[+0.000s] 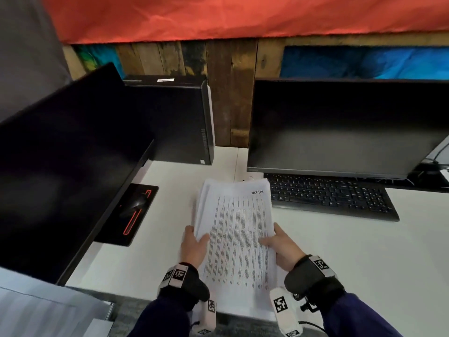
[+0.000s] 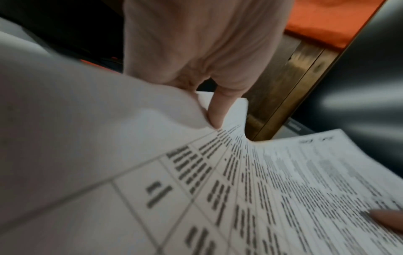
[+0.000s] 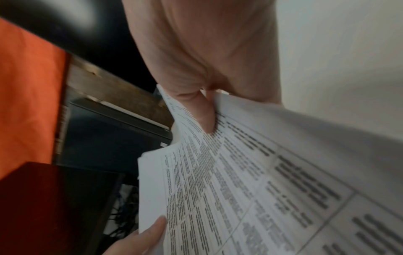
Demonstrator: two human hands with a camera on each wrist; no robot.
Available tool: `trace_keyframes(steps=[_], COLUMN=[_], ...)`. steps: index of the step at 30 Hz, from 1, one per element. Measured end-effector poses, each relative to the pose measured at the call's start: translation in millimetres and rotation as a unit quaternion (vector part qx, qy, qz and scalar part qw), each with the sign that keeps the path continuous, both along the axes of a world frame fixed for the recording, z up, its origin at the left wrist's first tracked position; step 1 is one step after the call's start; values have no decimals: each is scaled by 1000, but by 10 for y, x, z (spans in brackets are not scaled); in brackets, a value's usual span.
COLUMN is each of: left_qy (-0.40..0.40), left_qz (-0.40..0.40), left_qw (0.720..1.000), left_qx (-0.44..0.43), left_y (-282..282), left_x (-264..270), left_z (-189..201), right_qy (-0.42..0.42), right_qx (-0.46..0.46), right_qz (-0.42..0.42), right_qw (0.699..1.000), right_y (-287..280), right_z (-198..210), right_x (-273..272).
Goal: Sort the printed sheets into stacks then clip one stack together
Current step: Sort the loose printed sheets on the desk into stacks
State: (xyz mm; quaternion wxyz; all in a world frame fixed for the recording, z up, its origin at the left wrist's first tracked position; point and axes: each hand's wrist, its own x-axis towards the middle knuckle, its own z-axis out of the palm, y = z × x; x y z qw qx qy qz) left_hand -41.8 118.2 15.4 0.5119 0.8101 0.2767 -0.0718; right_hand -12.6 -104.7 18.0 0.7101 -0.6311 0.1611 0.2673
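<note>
You hold one thick stack of printed sheets (image 1: 239, 239) above the white bench (image 1: 352, 251), lengthwise away from you. Top sheet: a dense table of small dark text, handwritten note at far right corner. Left edges fan loose and uneven; sheets bow where gripped at both sides.

Print on the stack of sheets (image 1: 239, 239) too blurred to read; only the handwritten header is partly legible. Fingers of left hand (image 1: 193, 246) and right hand (image 1: 283, 246) hidden under the paper. Sheet count unclear. Left monitor (image 1: 68, 166) and right monitor (image 1: 345, 127) cropped by frame edges.
</note>
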Motion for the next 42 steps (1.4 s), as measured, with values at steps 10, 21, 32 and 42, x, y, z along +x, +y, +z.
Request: trace_keyframes(steps=[10, 21, 32, 42], left_qy=[-208, -266, -213, -160], left_qz=[13, -6, -39, -64], left_qw=[966, 928, 929, 938], left_qx=[-153, -261, -299, -302], left_y=[-463, -640, -475, -418], left_x=[274, 468, 522, 641], left_z=[458, 547, 508, 435], right_qy=[-264, -264, -324, -566], right_qx=[-2, 9, -12, -410], right_qz=[-45, -110, -122, -95], right_qw=[963, 958, 938, 709], right_y=[-380, -349, -530, -486], right_z=[669, 674, 833, 888], right_x=[109, 183, 175, 129])
